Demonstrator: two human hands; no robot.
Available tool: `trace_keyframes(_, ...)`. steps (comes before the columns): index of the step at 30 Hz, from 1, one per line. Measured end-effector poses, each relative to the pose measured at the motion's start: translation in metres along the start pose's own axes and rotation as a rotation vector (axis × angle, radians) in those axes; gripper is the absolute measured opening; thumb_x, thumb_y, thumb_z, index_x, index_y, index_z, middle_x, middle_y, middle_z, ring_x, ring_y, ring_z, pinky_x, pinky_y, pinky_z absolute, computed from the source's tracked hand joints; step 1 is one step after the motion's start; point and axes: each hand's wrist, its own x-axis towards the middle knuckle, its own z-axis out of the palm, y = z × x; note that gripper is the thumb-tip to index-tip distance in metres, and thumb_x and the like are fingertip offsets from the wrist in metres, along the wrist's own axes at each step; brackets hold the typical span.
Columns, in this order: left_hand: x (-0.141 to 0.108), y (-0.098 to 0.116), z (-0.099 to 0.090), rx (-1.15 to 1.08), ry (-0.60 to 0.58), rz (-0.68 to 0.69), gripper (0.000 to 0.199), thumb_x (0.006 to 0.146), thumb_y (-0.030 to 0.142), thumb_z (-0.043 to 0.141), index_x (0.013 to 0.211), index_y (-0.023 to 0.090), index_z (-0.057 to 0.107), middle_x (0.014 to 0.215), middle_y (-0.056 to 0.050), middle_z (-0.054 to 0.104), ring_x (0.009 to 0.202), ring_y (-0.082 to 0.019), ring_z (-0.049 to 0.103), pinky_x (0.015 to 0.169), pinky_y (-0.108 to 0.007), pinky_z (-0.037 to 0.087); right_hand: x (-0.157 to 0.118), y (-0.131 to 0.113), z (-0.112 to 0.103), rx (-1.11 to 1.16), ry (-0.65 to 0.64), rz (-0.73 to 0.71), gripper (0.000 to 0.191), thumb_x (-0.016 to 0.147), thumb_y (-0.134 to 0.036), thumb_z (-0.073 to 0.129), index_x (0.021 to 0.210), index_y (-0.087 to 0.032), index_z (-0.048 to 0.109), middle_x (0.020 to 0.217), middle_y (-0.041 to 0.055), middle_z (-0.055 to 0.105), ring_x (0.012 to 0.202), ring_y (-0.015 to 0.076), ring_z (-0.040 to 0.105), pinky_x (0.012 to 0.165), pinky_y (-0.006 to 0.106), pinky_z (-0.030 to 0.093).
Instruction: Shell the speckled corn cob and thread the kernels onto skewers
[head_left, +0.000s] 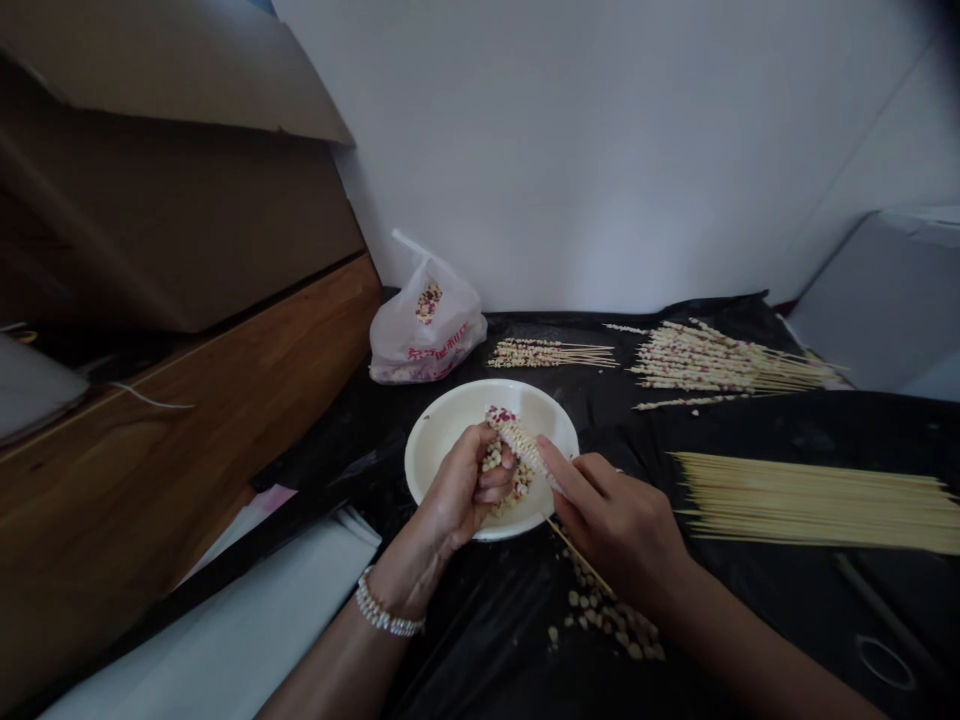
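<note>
While hands (472, 485) hold corn (529, 447), a bag (427, 328) bears lettering (442, 346)

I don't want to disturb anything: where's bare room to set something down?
The black sheet looks bare between the bowl and the plain sticks, and between left forearm and loose pieces. It's crowded over the bowl, with left hand and right hand, and behind it, with bag and threaded sticks.

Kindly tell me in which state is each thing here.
Bowl: upright, kernels inside
Cob: some kernels attached, held over the bowl
Left hand: closed on the cob
Right hand: closed on the cob
Bag: top gathered, speckled contents showing
Strung skewers: laid in two groups
Bare skewers: unthreaded, lying bunched
Box: flap seemingly open
</note>
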Motion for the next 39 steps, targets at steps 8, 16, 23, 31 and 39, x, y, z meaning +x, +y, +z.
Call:
trace_keyframes(8, -0.0004, -0.0031, 0.0002, 0.033, -0.022, 0.069, 0.011, 0.065, 0.010, 0.055, 0.070, 0.016, 0.047, 0.056, 0.006, 0.043, 0.039, 0.000, 0.016, 0.035, -0.013, 0.011, 0.0003, -0.0008, 0.0014, 0.054, -0.010, 0.043, 0.051, 0.100, -0.017, 0.045, 0.150, -0.014, 0.044, 0.080, 0.0034, 0.068, 0.055, 0.0125, 0.058, 0.053, 0.026, 0.044)
trace_keyframes(16, -0.0017, 0.0019, 0.0001, -0.080, -0.044, -0.020, 0.018, 0.078, 0.030, 0.059, 0.073, 0.014, 0.051, 0.063, 0.002, 0.049, 0.041, -0.001, 0.020, 0.035, -0.014, 0.012, 0.0009, 0.0000, -0.0007, -0.018, 0.004, 0.032, 0.051, 0.100, -0.016, 0.047, 0.151, -0.016, 0.043, 0.079, 0.0021, 0.068, 0.054, 0.0124, 0.056, 0.053, 0.028, 0.038)
trace_keyframes(23, 0.0010, -0.0007, -0.0015, -0.049, -0.011, -0.004, 0.018, 0.077, 0.028, 0.055, 0.069, 0.013, 0.052, 0.061, 0.003, 0.047, 0.039, 0.000, 0.019, 0.035, -0.014, 0.012, -0.0010, 0.0012, -0.0013, -0.143, 0.026, -0.061, 0.041, 0.099, -0.015, 0.050, 0.139, -0.016, 0.059, 0.079, 0.0023, 0.067, 0.061, 0.0145, 0.054, 0.058, 0.030, 0.037)
trace_keyframes(31, -0.0013, -0.0015, -0.0002, -0.021, -0.008, 0.073, 0.011, 0.065, 0.014, 0.058, 0.068, 0.015, 0.048, 0.057, 0.004, 0.046, 0.039, 0.000, 0.018, 0.036, -0.014, 0.010, -0.0016, -0.0006, -0.0012, -0.088, 0.008, -0.020, 0.039, 0.101, -0.017, 0.047, 0.138, -0.016, 0.059, 0.081, 0.0021, 0.067, 0.061, 0.0141, 0.054, 0.057, 0.030, 0.037)
trace_keyframes(39, -0.0025, 0.0003, 0.0029, -0.033, 0.056, 0.022, 0.016, 0.076, 0.029, 0.058, 0.076, 0.014, 0.051, 0.061, 0.004, 0.048, 0.039, -0.001, 0.020, 0.037, -0.015, 0.009, 0.0024, 0.0008, -0.0064, -0.181, 0.031, -0.138, 0.040, 0.099, -0.009, 0.047, 0.137, -0.010, 0.059, 0.079, 0.0045, 0.067, 0.061, 0.0162, 0.053, 0.058, 0.033, 0.035)
